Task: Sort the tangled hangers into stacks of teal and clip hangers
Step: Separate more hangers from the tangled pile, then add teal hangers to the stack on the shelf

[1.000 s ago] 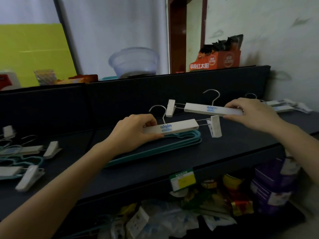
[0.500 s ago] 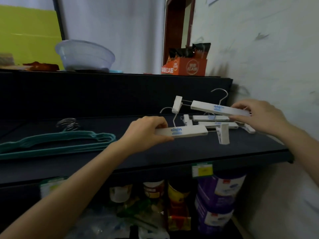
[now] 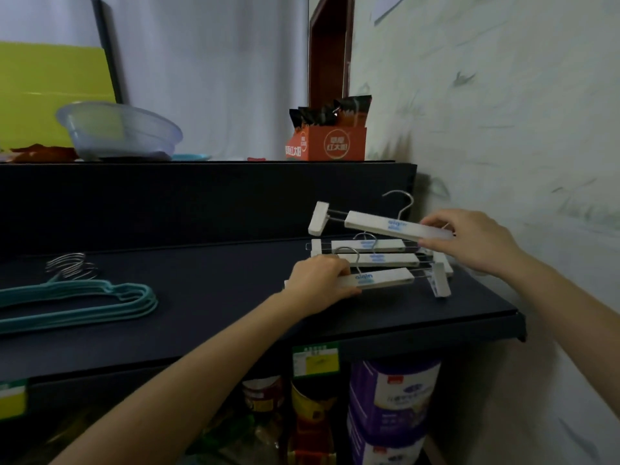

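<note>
My left hand (image 3: 318,280) grips the left end of a white clip hanger (image 3: 385,278), held just above the dark shelf (image 3: 235,297). Higher up, my right hand (image 3: 469,243) pinches the right end of a second white clip hanger (image 3: 385,224), which tilts down to the right. Under and between them lie two more white clip hangers (image 3: 379,251) on the shelf by the wall. A stack of teal hangers (image 3: 84,303) rests at the shelf's left, metal hooks bunched together at the back.
The shelf ends on the right at a pale wall (image 3: 503,129). A raised ledge behind carries a clear plastic bowl (image 3: 117,132) and an orange snack box (image 3: 327,142). Cans and tins (image 3: 392,404) fill the space under the shelf.
Both hands carried their clip hangers rightward along the shelf, from above the teal stack to the clip hanger pile by the wall. The left one now sits lower, close to the shelf.
</note>
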The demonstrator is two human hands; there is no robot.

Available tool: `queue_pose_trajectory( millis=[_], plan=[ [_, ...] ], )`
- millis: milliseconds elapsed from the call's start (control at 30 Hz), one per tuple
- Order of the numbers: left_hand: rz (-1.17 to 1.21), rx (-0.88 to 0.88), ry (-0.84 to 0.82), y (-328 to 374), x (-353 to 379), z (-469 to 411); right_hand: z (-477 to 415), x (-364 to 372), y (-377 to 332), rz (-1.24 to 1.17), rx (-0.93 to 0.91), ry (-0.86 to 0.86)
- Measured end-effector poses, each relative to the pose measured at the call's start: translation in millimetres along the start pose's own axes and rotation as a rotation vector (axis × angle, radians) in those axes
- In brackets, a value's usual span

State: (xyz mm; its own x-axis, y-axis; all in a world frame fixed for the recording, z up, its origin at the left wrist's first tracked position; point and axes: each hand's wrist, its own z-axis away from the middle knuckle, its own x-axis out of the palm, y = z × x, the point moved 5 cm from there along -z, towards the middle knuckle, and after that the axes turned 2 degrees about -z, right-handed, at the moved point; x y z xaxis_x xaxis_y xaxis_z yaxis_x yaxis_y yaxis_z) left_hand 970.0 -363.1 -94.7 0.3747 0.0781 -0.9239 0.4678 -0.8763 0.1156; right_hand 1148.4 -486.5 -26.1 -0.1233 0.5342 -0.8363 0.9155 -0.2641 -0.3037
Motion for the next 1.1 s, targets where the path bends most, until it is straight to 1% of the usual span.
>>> queue_pose_trajectory(
  millis=[100, 200, 333, 400, 467, 533, 633, 700, 767, 867, 933, 1100],
  plan=[
    [-0.117, 0.013, 0.034, 4, 4, -14, -7, 13, 0, -0.011, -0.031, -0.046],
    [-0.249, 0.066, 0.091, 4, 1, -15, -17, 28, -5, -0.015, -0.049, -0.095],
    [-0.204, 0.133, 0.249, -5, -18, 9, -31, 53, -19, -0.036, -0.087, -0.165],
    [-0.198, 0.123, 0.321, -15, -31, 26, -38, 67, -26, 0.006, -0.104, -0.203],
    [-0.208, 0.066, 0.361, -33, -43, 42, -43, 78, -33, 0.066, -0.114, -0.241],
    [-0.213, -0.033, 0.337, -60, -53, 57, -46, 86, -38, 0.079, -0.124, -0.259],
    [-0.225, -0.187, 0.305, -105, -64, 82, -50, 86, -55, 0.091, -0.192, -0.194],
    [-0.232, -0.26, 0.305, -129, -74, 101, -52, 83, -75, 0.073, -0.255, -0.143],
    [-0.239, -0.324, 0.296, -149, -84, 119, -52, 83, -103, 0.017, -0.318, -0.126],
    [-0.263, -0.411, 0.263, -177, -103, 148, -47, 91, -151, -0.063, -0.401, -0.152],
    [-0.292, -0.449, 0.271, -192, -118, 173, -42, 100, -187, -0.092, -0.458, -0.165],
    [-0.364, -0.55, 0.261, -234, -159, 259, -23, 136, -291, -0.155, -0.603, -0.215]
  ],
)
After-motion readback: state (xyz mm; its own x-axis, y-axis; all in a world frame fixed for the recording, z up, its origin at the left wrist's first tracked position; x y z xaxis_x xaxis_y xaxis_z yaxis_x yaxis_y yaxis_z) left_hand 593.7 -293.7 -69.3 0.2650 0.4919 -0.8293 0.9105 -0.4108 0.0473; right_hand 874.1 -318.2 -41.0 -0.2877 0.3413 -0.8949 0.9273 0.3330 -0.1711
